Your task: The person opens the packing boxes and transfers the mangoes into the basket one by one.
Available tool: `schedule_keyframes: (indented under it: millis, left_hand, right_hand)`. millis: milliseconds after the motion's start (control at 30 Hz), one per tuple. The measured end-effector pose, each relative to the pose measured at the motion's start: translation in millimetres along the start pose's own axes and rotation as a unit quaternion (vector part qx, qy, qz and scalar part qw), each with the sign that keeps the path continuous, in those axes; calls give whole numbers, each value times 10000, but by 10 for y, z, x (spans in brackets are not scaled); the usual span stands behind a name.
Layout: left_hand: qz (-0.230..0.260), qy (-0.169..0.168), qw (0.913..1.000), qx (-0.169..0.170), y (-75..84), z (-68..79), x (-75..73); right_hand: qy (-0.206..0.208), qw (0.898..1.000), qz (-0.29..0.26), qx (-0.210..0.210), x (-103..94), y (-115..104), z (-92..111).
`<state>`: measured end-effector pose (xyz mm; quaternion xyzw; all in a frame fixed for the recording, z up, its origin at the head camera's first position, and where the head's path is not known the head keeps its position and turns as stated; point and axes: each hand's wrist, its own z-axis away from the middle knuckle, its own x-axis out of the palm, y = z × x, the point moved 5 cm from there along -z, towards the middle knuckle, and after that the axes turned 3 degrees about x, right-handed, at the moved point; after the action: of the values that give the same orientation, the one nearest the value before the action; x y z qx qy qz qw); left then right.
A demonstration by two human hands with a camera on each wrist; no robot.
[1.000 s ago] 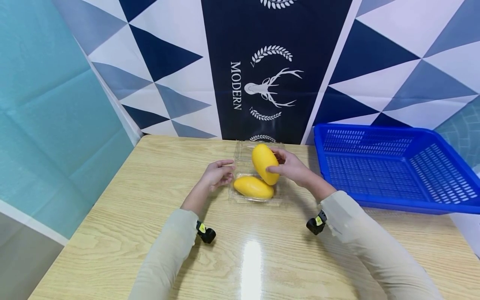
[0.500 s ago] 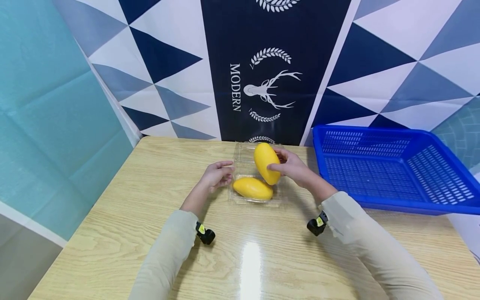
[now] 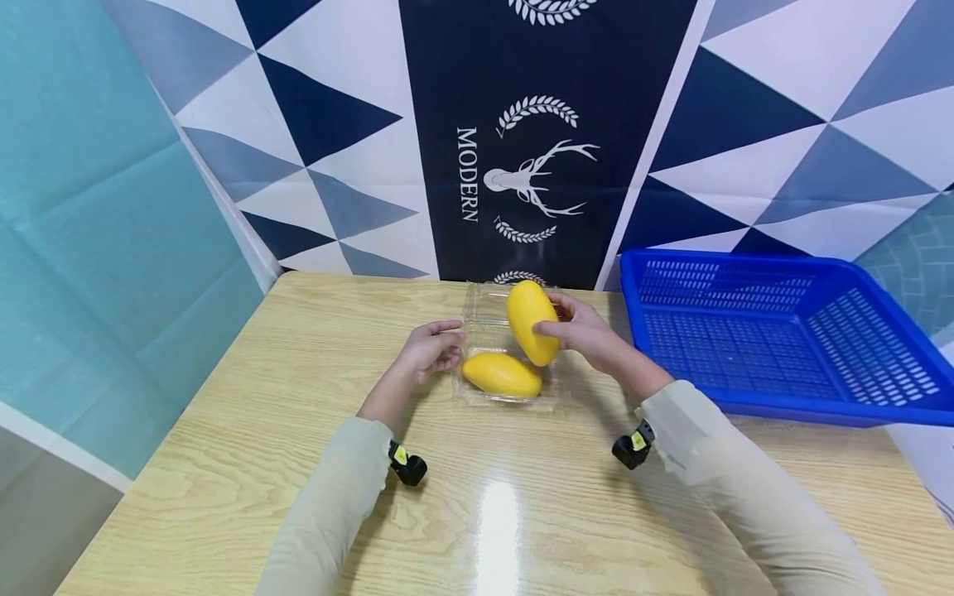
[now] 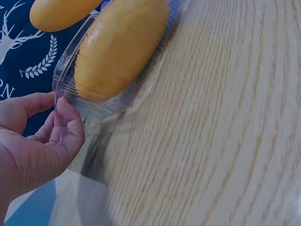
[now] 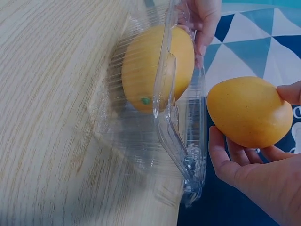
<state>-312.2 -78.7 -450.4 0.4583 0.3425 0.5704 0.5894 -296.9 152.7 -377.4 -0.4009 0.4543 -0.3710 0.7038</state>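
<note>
A clear plastic clamshell box stands near the table's back edge with its lid raised. One yellow mango lies lengthwise across the box's near part; the right wrist view shows a green stem spot on it. My left hand pinches the box's left rim between thumb and fingers, plain in the left wrist view. A second yellow mango is in my right hand, thumb on the near side and fingers behind. This mango is tilted, above the box and just behind the first one.
A blue plastic basket with slotted walls stands at the right of the wooden table. Behind the table hangs a patterned cloth, close to the box. A teal sheet hangs at the left.
The right hand has lifted its mango slightly up and to the right, away from the one in the box. My left hand has stayed at the box's rim.
</note>
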Motion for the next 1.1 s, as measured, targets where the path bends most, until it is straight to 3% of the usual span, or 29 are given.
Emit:
schedule_keyframes:
  millis: [633,1100]
  left_hand:
    - [-23,-85,9999,118,-4,-14,0]
    - [-10,-67,9999,112,-17,-16,0]
  right_hand:
    - [201,9993,-5,306,-100,-20,51]
    - [303,9989,-188,293,-167,-23,91]
